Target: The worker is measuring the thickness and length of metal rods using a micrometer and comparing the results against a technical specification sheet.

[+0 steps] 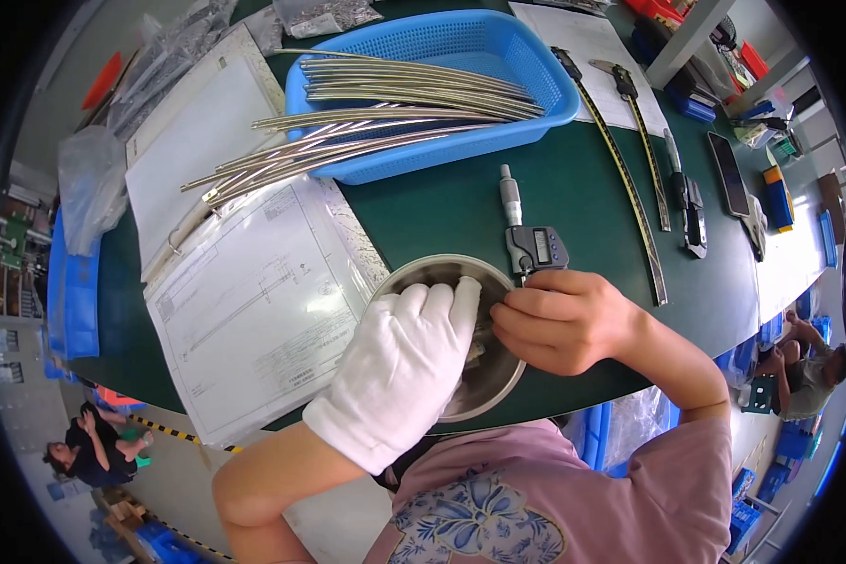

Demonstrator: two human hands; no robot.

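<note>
A round metal bowl (492,399) stands at the front edge of the green table, with small pale pieces (476,354) inside. My left hand (399,362), in a white glove, reaches over the bowl with its fingers curled down into it; whatever they grip is hidden. At the bowl's right rim my bare right hand (569,324) is closed, thumb and fingers pressed together, their contents hidden. Just beyond it lies a digital micrometer (539,248), its lower end close against my right fingers; I cannot tell whether they grip it.
A blue plastic basket (442,150) holds several long metal rods (414,85) sticking out leftward. Drawing sheets (254,310) lie left of the bowl. Calipers (691,216), a yellow-edged strip (630,188) and a phone (728,174) lie to the right. Two people sit farther off.
</note>
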